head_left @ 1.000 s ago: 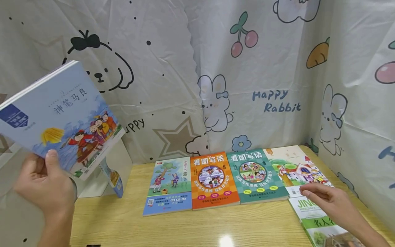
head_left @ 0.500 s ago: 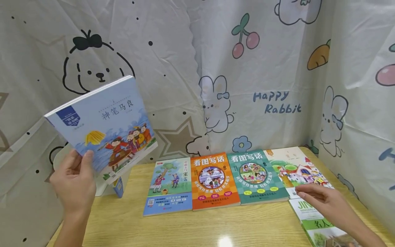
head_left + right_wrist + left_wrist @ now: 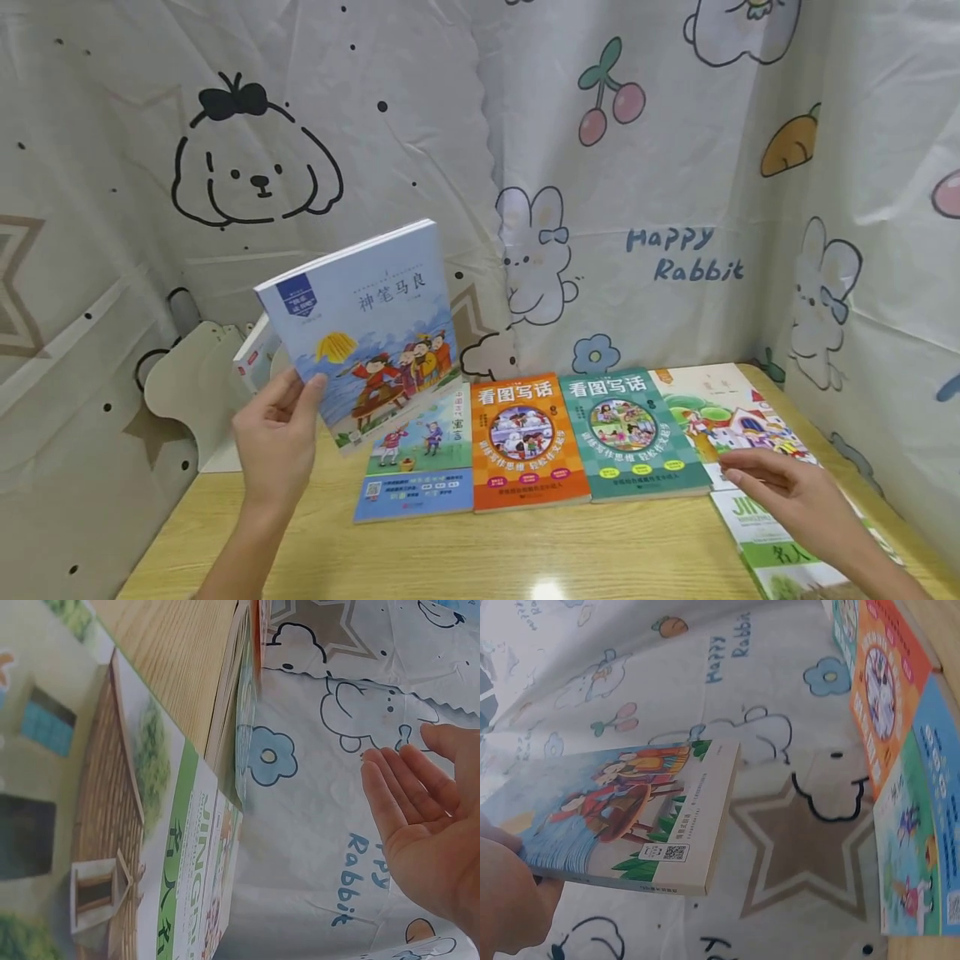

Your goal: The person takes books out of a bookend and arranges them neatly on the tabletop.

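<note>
My left hand (image 3: 276,437) pinches a light blue picture book (image 3: 367,312) by its lower left edge, thumb on the front cover. The book is tilted in the air and hides part of a blue-and-green book (image 3: 412,492) lying behind and below it. In the left wrist view, the held book's cover (image 3: 641,795) shows painted figures around a table. My right hand (image 3: 798,504) hovers at the right over a green-and-white book (image 3: 780,554), partly covering it from view. The right wrist view shows that hand's fingers (image 3: 397,787) extended, holding nothing.
An orange book (image 3: 531,492), a green book (image 3: 648,483) and a cream book (image 3: 712,383) continue the row on the wooden table (image 3: 450,558). A white bookend (image 3: 195,392) with a book (image 3: 258,354) leaning in it stands at the left. Printed curtain (image 3: 420,108) encloses the back and sides.
My left hand has carried the light blue book right and lower, uncovering more of the bookend at the left. My right hand stays nearly still over the green-and-white book.
</note>
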`<action>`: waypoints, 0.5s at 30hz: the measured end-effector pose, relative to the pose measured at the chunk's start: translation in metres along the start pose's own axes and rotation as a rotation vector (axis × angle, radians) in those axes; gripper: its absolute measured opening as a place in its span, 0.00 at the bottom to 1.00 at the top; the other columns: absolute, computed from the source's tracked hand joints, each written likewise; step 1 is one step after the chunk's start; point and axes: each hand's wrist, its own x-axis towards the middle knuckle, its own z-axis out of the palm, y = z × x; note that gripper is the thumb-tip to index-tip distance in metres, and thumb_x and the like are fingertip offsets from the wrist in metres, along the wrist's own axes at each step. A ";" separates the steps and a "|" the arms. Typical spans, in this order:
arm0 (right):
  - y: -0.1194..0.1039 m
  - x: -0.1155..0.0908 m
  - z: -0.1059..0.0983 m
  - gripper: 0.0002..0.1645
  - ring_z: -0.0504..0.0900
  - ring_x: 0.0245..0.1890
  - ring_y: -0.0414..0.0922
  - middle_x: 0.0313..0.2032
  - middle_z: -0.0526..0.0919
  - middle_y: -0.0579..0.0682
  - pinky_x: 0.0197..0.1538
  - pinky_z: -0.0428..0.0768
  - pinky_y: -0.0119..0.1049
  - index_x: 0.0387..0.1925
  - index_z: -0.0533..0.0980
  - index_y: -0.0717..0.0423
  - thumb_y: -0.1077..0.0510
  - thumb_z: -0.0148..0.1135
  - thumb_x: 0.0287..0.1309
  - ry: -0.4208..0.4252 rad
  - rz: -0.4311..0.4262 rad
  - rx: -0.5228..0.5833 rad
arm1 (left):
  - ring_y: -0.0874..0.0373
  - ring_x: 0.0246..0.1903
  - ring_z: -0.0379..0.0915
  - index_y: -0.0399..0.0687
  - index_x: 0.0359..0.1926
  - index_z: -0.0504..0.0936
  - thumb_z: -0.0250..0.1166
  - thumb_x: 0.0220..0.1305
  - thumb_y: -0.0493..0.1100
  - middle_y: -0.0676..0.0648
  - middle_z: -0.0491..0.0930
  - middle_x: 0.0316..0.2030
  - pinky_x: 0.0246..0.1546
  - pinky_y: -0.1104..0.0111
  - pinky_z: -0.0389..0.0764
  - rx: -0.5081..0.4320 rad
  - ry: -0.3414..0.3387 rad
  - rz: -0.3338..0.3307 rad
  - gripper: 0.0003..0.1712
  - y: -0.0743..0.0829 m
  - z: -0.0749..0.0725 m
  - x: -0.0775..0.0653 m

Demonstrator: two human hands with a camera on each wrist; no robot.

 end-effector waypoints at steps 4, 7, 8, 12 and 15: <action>0.001 -0.001 0.003 0.12 0.83 0.40 0.30 0.44 0.86 0.49 0.38 0.82 0.27 0.50 0.82 0.57 0.57 0.63 0.69 0.003 -0.009 0.016 | 0.64 0.40 0.84 0.29 0.55 0.81 0.62 0.68 0.28 0.55 0.86 0.43 0.39 0.77 0.80 -0.085 -0.075 -0.042 0.16 0.002 0.013 -0.009; 0.001 -0.001 0.004 0.12 0.83 0.40 0.31 0.43 0.86 0.48 0.38 0.82 0.27 0.50 0.82 0.58 0.57 0.62 0.69 0.001 -0.013 0.025 | 0.63 0.38 0.83 0.28 0.54 0.81 0.61 0.68 0.27 0.54 0.86 0.42 0.38 0.77 0.80 -0.108 -0.114 -0.031 0.15 0.002 0.021 -0.015; 0.001 -0.001 0.005 0.12 0.83 0.40 0.31 0.43 0.86 0.48 0.38 0.82 0.27 0.50 0.82 0.57 0.57 0.63 0.69 0.001 -0.013 0.022 | 0.64 0.36 0.83 0.27 0.53 0.81 0.61 0.67 0.26 0.53 0.86 0.42 0.36 0.78 0.79 -0.117 -0.126 -0.025 0.14 0.002 0.024 -0.017; 0.000 0.001 0.004 0.13 0.82 0.40 0.30 0.44 0.86 0.49 0.38 0.82 0.27 0.50 0.82 0.58 0.57 0.63 0.69 0.003 -0.014 0.013 | 0.68 0.28 0.79 0.28 0.53 0.82 0.62 0.67 0.26 0.50 0.86 0.41 0.30 0.80 0.76 -0.142 -0.170 -0.024 0.14 0.002 0.032 -0.024; -0.001 0.003 0.005 0.13 0.82 0.40 0.30 0.45 0.86 0.51 0.38 0.82 0.27 0.51 0.82 0.58 0.57 0.62 0.69 -0.004 -0.017 0.019 | 0.71 0.22 0.74 0.28 0.51 0.83 0.63 0.67 0.27 0.45 0.87 0.35 0.23 0.80 0.71 -0.147 -0.209 -0.045 0.13 0.001 0.037 -0.031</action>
